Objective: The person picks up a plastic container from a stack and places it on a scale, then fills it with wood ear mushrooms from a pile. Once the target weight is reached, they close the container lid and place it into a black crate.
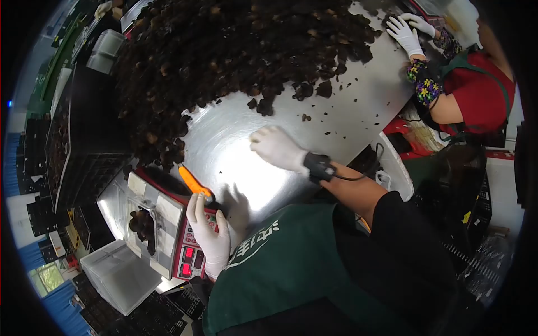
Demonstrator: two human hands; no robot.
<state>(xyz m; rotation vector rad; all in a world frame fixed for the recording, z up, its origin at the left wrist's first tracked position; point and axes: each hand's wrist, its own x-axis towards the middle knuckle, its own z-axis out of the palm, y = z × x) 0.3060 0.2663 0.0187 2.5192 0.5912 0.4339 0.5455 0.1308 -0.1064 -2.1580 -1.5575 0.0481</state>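
My right hand point(277, 148), in a white glove with a black band at the wrist, is over the shiny metal table point(224, 131). Its fingers are curled under, and I cannot tell what, if anything, is in them. My left hand point(212, 238), also gloved, lies beside the red scale's keypad and lit display point(188, 262), fingers stretched and thumb apart. Its fingertips are right at the end of an orange-handled knife point(193, 180). A clear plastic box point(162, 221) on the scale holds a few dark pieces point(143, 227).
A large heap of dark brown, mushroom-like pieces point(235, 50) covers the far table. At right, a co-worker's gloved hands point(404, 35) rest near the heap. A black crate point(92, 129) stands left; an empty-looking clear box point(120, 274) sits below the scale.
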